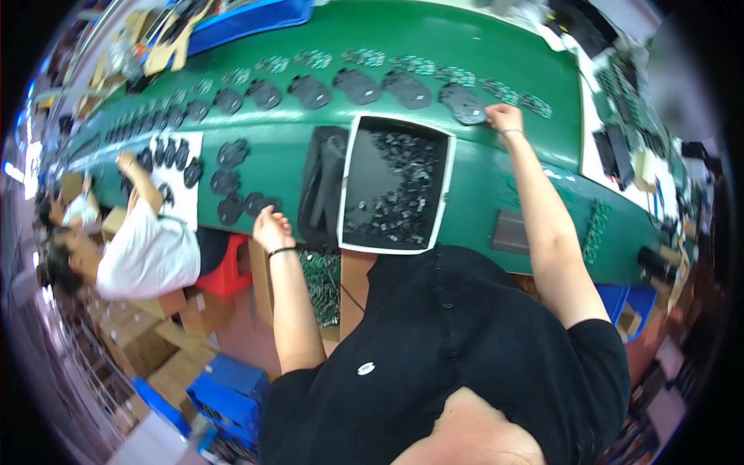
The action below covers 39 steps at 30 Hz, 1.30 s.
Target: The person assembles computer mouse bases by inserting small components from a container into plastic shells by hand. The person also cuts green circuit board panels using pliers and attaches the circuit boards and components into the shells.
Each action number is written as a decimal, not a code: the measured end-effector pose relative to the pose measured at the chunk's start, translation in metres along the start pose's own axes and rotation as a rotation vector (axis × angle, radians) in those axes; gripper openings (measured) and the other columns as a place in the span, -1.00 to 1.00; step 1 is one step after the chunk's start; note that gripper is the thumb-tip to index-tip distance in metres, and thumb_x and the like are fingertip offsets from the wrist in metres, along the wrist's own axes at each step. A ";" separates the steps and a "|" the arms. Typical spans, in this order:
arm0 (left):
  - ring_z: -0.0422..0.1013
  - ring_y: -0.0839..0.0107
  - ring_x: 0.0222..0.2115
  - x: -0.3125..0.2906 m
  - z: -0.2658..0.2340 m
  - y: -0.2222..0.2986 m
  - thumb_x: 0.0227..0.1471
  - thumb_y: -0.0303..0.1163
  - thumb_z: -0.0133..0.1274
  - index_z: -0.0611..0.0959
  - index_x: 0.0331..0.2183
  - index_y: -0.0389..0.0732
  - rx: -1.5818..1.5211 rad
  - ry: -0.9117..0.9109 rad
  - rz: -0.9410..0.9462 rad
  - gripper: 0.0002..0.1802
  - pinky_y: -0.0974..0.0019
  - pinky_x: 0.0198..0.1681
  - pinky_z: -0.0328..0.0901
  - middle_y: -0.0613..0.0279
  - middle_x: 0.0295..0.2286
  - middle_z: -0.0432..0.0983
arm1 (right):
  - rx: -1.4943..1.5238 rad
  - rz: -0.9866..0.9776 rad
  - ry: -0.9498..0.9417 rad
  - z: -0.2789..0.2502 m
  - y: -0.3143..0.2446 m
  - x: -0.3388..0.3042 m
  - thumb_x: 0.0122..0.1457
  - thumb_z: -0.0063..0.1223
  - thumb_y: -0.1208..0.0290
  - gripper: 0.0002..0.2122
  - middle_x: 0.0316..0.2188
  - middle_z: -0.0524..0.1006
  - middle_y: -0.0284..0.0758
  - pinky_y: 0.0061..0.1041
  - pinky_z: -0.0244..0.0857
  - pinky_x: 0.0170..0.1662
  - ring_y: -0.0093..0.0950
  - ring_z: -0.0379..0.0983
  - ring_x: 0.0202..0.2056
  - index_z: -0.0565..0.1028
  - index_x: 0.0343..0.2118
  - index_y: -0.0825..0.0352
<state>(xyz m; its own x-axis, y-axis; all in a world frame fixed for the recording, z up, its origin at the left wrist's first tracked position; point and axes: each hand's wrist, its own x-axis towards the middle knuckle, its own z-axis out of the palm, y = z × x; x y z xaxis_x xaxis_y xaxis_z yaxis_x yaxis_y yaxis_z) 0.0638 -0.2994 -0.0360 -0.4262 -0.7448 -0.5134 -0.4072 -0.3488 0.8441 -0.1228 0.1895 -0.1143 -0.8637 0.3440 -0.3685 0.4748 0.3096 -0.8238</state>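
1. Oval white badge (366,369), lower centre: marking too small to read.
2. Right hand (505,118), upper right: fingers drawn together at the edge of a rounded black panel (463,103); grip cannot be told.
3. Left hand (273,229), left of centre: fingers half-curled at a dark rounded part (261,203); hold unclear.
4. White-rimmed box (387,250), centre: small black pieces (411,174).

The person (442,364) is wearing a black short-sleeved shirt (511,341), dark buttons (447,307) running down its front and a small white oval badge (366,369) showing on its left breast. A black band (284,250) is circling the left wrist (277,242), a thin bracelet (511,131) the right wrist (506,125).
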 end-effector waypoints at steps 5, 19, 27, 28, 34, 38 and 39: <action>0.41 0.39 -0.57 0.041 -0.015 -0.049 -0.07 0.17 -0.13 0.44 -0.30 -0.39 -0.072 -0.048 -0.424 -0.31 0.50 -0.63 0.27 0.05 -0.38 0.49 | 0.055 0.019 -0.090 -0.012 0.009 0.015 -0.03 0.05 0.48 -0.88 -0.61 0.51 -0.35 -0.71 0.21 -0.60 -0.66 0.37 -0.63 0.52 -0.42 0.40; 0.42 0.02 -0.60 0.070 -0.007 -0.054 -0.28 -0.28 0.21 0.30 -0.36 -0.47 -0.043 0.149 -0.306 -0.44 0.12 -0.57 0.42 -0.22 -0.49 0.38 | -1.271 -0.813 -0.822 0.085 -0.068 -0.220 -0.08 -0.13 0.45 -0.83 -0.45 0.53 -0.27 -0.36 0.24 -0.26 -0.33 0.43 -0.30 0.54 -0.50 0.24; 0.43 0.20 -0.56 0.057 -0.012 -0.041 -0.20 -0.62 0.11 0.24 -0.66 -0.19 -0.144 -0.047 0.053 -0.66 0.21 -0.45 0.43 0.10 -0.61 0.38 | -1.222 -0.862 -0.836 0.092 -0.047 -0.239 -0.08 -0.12 0.45 -0.84 -0.47 0.53 -0.29 -0.42 0.24 -0.30 -0.38 0.42 -0.31 0.53 -0.49 0.26; 0.44 0.21 -0.54 0.058 -0.014 -0.041 -0.19 -0.63 0.11 0.25 -0.66 -0.18 -0.181 -0.103 0.048 -0.66 0.23 -0.41 0.42 0.12 -0.61 0.38 | -1.239 -0.876 -0.856 0.091 -0.049 -0.239 -0.08 -0.12 0.45 -0.84 -0.46 0.53 -0.29 -0.41 0.26 -0.30 -0.38 0.42 -0.31 0.53 -0.48 0.27; 0.45 0.20 -0.53 0.069 -0.030 -0.048 -0.20 -0.69 0.08 0.25 -0.66 -0.15 -0.273 -0.239 0.034 -0.65 0.31 -0.47 0.41 0.10 -0.60 0.41 | -1.157 -0.900 -0.871 0.091 -0.048 -0.238 -0.08 -0.13 0.44 -0.83 -0.43 0.52 -0.24 -0.35 0.31 -0.27 -0.31 0.44 -0.29 0.52 -0.46 0.28; 0.44 0.17 -0.51 0.054 -0.018 -0.038 -0.22 -0.71 0.07 0.23 -0.44 -0.14 -0.289 -0.312 0.068 -0.61 0.26 -0.43 0.40 0.07 -0.50 0.38 | -1.057 -0.907 -0.872 0.086 -0.045 -0.234 -0.14 -0.02 0.46 -0.89 -0.50 0.50 -0.21 -0.35 0.32 -0.29 -0.26 0.45 -0.35 0.49 -0.50 0.29; 0.43 0.18 -0.50 0.043 -0.013 -0.027 -0.22 -0.70 0.07 0.22 -0.37 -0.14 -0.274 -0.342 0.088 -0.58 0.26 -0.42 0.40 0.05 -0.46 0.38 | -0.969 -0.892 -0.826 0.082 -0.047 -0.234 -0.19 0.05 0.46 -0.90 -0.53 0.49 -0.21 -0.35 0.32 -0.30 -0.25 0.44 -0.37 0.48 -0.53 0.30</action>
<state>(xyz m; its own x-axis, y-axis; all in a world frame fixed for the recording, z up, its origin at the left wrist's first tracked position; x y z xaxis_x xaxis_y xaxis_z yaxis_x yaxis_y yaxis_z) 0.0668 -0.3295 -0.0793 -0.7112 -0.5636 -0.4202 -0.1479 -0.4644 0.8732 0.0431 0.0215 -0.0248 -0.6110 -0.7226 -0.3233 -0.5825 0.6870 -0.4345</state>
